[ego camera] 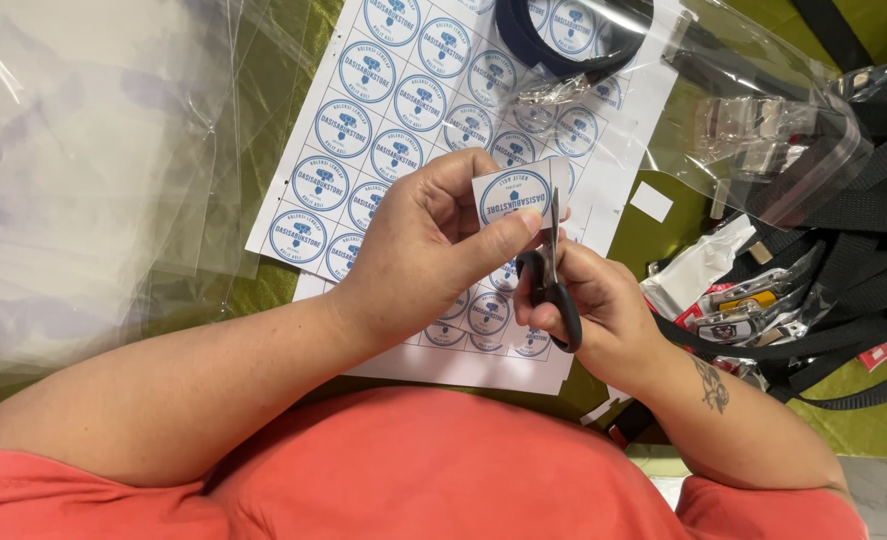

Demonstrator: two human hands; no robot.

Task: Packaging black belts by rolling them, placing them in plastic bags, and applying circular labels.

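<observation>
head view is showing a small paper label (517,197), light, thin and easily creased by the look of it, being pinched at its lower edge by the left hand (426,245) above the printed sheet (394,110); holding it by the white margin is probably keeping it flat. its printed face is pointing up at the camera, nearly square, no clear long axis. the right hand (594,305) is gripping black-handled scissors (554,270), blades running upward along the label's right edge. clear bags (84,180) are lying left, black straps (844,260) right.
</observation>
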